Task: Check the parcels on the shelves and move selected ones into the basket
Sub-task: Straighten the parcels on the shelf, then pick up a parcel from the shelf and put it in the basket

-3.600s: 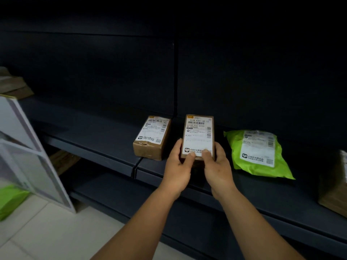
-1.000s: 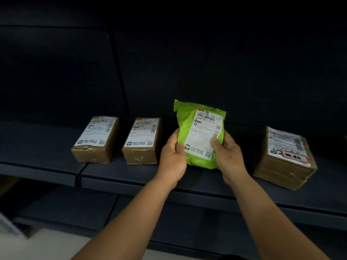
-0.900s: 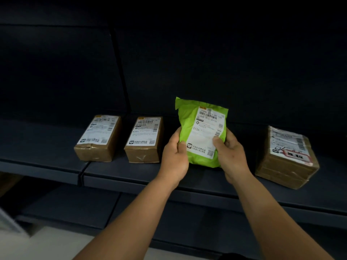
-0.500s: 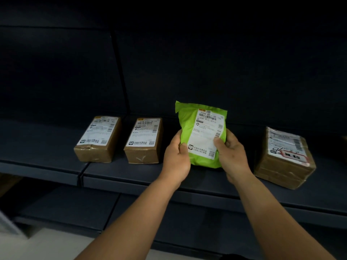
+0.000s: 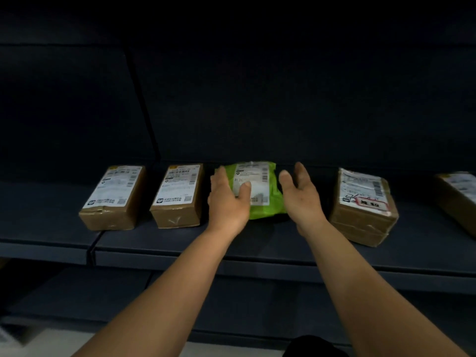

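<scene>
- The green parcel (image 5: 260, 191), a soft plastic mailer, lies flat on the shelf (image 5: 180, 243) with its white label facing up — the way it has to lie for the label to be read at a glance. It sits in a row, between a brown box on its left and another on its right, touching neither.
- The left hand (image 5: 226, 199) rests on the mailer's left edge, fingers straight and relaxed, the thumb laid across the label. Nothing is curled round the bag; the grip here is spread, more a steadying touch than a hold.
- The right hand (image 5: 300, 194) is just beside the mailer's right edge, palm turned inward, fingers extended and apart. It holds nothing and I judge it is clear of the bag, though the gap is narrow.
- Judging from this, the mailer is set down as not selected; no basket is in view.
- The near left box (image 5: 177, 195) and the far left box (image 5: 113, 198) both lie label-up, square to the shelf front — laid out for the same quick reading.
- The taped box (image 5: 363, 206), to the right of the mailer, is bulkier and carries a red-bordered sticker over its label; I would expect it to be the next one checked.
- At the far right edge another parcel (image 5: 459, 191) is only partly in view.
</scene>
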Demonstrator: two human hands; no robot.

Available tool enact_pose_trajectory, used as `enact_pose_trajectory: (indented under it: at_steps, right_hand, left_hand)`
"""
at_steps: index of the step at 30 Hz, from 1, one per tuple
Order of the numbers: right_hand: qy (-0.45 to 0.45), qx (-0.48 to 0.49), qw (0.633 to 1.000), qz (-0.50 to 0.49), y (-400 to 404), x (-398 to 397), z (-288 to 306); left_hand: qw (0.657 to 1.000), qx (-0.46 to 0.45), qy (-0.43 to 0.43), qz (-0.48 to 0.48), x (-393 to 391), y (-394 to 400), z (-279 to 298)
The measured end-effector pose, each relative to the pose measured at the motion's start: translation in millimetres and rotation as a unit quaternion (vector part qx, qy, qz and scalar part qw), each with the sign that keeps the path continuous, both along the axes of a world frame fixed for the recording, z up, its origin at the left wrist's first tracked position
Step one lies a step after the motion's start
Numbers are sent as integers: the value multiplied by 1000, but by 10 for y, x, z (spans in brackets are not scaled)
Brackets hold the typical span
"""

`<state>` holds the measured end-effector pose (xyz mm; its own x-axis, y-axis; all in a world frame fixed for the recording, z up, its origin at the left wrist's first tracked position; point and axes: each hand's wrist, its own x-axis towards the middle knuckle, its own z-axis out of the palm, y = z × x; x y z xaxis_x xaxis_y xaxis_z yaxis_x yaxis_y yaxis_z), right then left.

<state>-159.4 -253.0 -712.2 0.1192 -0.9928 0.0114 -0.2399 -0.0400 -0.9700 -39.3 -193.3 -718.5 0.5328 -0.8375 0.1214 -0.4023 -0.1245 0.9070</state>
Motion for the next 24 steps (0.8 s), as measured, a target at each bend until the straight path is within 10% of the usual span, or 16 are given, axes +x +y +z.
enact_pose_trajectory:
  at_steps: [13, 24]
  right_hand:
    - [-1, -136, 988, -77, 57, -588, 531]
    - [-19, -19, 985, -171, -74, -1327, 203]
  left_hand:
    - [977, -82, 113, -158, -829, -267, 283]
    - [968, 32, 157, -195, -1272, -516, 24]
